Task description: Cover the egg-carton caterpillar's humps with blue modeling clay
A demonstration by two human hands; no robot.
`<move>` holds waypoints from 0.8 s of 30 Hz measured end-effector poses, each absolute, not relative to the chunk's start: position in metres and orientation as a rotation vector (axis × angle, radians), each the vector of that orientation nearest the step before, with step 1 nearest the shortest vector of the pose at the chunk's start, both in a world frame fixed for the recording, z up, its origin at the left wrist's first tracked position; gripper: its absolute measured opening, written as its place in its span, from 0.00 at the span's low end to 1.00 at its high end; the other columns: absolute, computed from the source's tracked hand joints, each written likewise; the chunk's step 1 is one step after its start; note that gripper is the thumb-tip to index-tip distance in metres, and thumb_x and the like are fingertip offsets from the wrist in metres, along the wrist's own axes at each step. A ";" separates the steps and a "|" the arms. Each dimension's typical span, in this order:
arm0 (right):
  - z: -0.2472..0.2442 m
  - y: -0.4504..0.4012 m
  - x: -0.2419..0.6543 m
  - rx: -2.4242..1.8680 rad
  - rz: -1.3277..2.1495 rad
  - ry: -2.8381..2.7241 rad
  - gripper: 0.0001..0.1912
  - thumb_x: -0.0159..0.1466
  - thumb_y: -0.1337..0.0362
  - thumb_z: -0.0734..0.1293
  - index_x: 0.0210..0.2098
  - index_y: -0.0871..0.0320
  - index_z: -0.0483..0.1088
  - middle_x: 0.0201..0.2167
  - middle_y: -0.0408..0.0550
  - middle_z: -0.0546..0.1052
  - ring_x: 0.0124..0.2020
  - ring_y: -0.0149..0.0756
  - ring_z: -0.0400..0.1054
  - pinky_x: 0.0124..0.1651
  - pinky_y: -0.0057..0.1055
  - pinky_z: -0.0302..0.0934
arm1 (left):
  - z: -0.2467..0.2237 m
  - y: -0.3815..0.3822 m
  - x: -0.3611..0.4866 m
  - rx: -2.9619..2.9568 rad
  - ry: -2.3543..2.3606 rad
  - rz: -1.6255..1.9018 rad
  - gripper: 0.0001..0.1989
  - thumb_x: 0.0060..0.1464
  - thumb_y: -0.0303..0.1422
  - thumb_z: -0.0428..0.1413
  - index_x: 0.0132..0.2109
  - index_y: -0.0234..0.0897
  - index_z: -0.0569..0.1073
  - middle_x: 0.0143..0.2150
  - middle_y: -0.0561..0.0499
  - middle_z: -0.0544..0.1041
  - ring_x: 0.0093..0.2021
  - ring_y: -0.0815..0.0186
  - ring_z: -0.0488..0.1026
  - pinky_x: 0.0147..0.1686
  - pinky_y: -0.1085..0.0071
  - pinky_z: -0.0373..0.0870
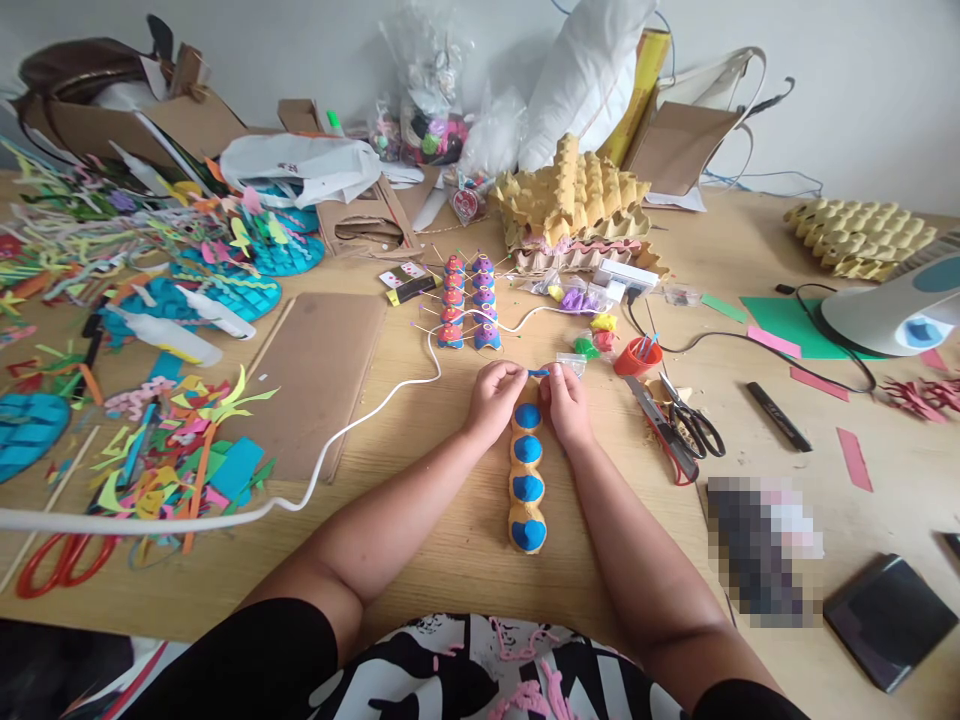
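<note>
A small blue strip (538, 373) is stretched between my left hand (496, 397) and my right hand (568, 400), pinched in the fingertips of both. Just below my hands lies an egg-carton strip (527, 468) of yellowish cups, each topped with a blue patch; my hands are above its far end. Farther back stand two decorated rows of cups, a red-topped one (453, 300) and a purple-topped one (484, 300), with thin pins sticking out. Lumps of green (586, 347), red (604, 342) and yellow (603, 322) material lie beyond my right hand.
A white cable (352, 415) crosses the table from the left. Scissors (694, 420), a cutter (664, 430) and a red cup (637, 356) are at right. Cardboard (311, 385) and paper scraps (236, 470) lie left. Egg trays (570, 200) are stacked behind.
</note>
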State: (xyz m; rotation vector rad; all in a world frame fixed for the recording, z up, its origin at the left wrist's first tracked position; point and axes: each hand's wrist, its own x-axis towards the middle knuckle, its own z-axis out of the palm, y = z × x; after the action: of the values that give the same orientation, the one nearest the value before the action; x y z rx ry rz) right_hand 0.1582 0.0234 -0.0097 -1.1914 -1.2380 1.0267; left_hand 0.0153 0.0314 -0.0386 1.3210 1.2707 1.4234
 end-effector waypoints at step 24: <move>-0.007 0.022 0.160 -1.203 1.024 -1.216 0.38 0.65 0.22 0.64 0.35 0.52 0.75 0.22 0.40 0.63 0.26 0.35 0.58 0.32 0.35 0.57 | -0.039 0.032 0.017 1.257 1.245 1.486 0.17 0.67 0.49 0.62 0.41 0.40 0.83 0.45 0.47 0.85 0.48 0.62 0.81 0.55 0.65 0.77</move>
State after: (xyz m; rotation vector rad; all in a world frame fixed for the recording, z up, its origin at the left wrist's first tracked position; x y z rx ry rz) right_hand 0.1596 0.0224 -0.0075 -1.2029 -1.2157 1.0240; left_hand 0.0167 0.0321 -0.0390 1.2568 1.2447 1.4855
